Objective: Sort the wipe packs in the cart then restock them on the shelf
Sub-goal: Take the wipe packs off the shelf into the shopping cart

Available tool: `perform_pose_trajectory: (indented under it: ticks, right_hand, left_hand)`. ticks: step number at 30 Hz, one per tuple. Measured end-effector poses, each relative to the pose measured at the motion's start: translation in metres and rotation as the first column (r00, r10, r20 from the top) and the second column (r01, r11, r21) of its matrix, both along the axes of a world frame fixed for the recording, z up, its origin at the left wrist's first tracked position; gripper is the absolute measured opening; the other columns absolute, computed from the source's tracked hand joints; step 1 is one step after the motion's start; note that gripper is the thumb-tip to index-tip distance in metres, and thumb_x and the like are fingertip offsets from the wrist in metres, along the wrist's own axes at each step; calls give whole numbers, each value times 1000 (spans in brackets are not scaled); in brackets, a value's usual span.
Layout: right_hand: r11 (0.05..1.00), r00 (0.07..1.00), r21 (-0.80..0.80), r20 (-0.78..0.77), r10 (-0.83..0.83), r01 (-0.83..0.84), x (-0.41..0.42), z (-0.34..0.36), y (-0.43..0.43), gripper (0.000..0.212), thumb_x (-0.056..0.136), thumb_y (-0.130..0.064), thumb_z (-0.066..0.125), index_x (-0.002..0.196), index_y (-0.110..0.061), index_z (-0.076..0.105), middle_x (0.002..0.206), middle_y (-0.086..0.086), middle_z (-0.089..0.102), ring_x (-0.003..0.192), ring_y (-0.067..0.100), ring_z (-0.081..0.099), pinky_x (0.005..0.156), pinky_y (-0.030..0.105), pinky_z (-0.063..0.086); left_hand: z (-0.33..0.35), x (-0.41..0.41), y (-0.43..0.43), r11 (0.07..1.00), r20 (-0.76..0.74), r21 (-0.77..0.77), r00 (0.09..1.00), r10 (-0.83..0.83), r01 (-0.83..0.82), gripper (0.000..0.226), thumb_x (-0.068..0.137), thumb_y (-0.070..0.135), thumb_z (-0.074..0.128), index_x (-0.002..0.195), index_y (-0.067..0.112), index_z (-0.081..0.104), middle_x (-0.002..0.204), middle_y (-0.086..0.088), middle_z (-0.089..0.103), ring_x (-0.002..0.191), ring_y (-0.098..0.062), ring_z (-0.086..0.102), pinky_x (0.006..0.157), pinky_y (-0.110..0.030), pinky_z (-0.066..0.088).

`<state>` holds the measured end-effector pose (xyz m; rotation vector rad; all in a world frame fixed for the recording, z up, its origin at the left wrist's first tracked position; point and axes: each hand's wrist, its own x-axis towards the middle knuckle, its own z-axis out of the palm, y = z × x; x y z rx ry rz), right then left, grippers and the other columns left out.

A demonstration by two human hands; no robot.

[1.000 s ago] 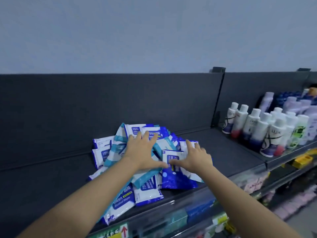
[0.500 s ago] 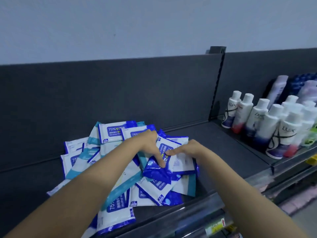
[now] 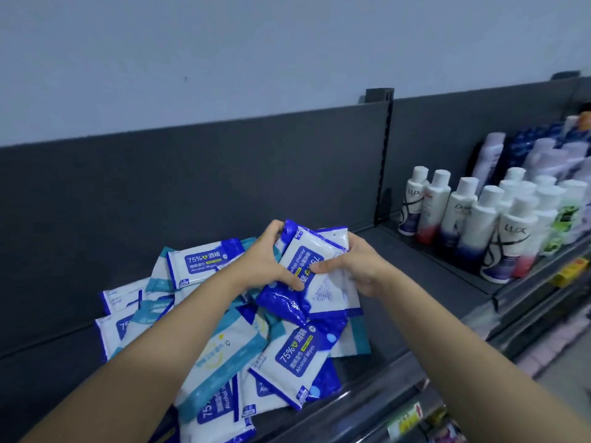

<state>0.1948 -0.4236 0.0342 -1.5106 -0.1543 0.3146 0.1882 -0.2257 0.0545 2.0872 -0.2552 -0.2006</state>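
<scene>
1. This is a shop aisle. A long dark shelf (image 3: pixel 412 263) with a tall back panel (image 3: pixel 224 187) and a slotted upright (image 3: pixel 384 155) runs across the frame under a bare wall.
2. At right, Lux and Dove bottles (image 3: pixel 489 231) stand in neat rows, labels facing out.
3. Price tags (image 3: pixel 572 271) sit along the shelf edges, lower right.
4. At centre lie many matching wipe packs (image 3: pixel 294 356), heaped like stock.

- The left hand (image 3: pixel 271 260) is bare, its knuckles and thumb plainly in view.
- The right hand (image 3: pixel 355 270) is bare as well, with a rounded thumb tip showing.
- The left forearm (image 3: pixel 153 356) is uncovered from wrist to the frame edge.
- The right forearm (image 3: pixel 463 346) is equally uncovered, smooth along its visible length.
</scene>
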Motion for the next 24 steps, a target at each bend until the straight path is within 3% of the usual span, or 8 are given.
perform_pose_trajectory:
  ticks: [4,7,13,17,21,24]
  right_hand:
    - [993,982,9,149,-118,118,-7,39,4,60,60,13,80,113,-3,57,101,18,71,92,36,69,81,56,55]
    - [987,957,12,241,-159,161,-11,60,3,65,59,13,80,116,-7,58,104,19,70,93,36,69,81,54,55]
    - [951,905,16,303,-299,308,-48,90,-23,70,60,12,80,122,-8,54,108,23,67,95,38,68,77,48,57]
    - [889,853,24,267,-447,458,-100,105,-79,75,63,15,76,127,-11,49,110,22,67,94,35,68,72,44,57]
    - [810,802,-8,145,-579,587,-169,98,-158,83,67,16,72,131,-25,38,108,14,68,91,29,69,70,44,58]
    - [721,721,-38,57,-690,692,-228,65,-223,91,69,17,70,136,-29,30,109,12,66,88,26,69,70,43,59]
  left_hand:
    - [34,4,-1,997,155,-29,986,-59,65,89,51,2,89,117,31,37,103,7,69,90,-13,68,78,-35,57]
    - [55,6,-2,989,232,-58,965,-122,139,85,56,-4,85,118,31,37,103,4,69,88,-13,69,74,-30,57]
    - [89,2,-29,925,285,-69,896,-340,373,95,56,-4,84,124,38,32,105,6,66,87,-10,69,74,-30,58]
    - [101,-19,-94,833,263,-88,819,-510,546,101,56,-5,84,127,41,29,115,5,60,92,-14,68,76,-36,59]
    - [88,-55,-188,715,141,-114,723,-676,690,108,58,-7,82,133,45,24,113,2,64,91,-19,69,77,-40,59]
    - [53,-92,-271,631,69,-113,639,-766,768,117,56,-6,84,137,49,18,127,3,56,95,-17,68,78,-36,59]
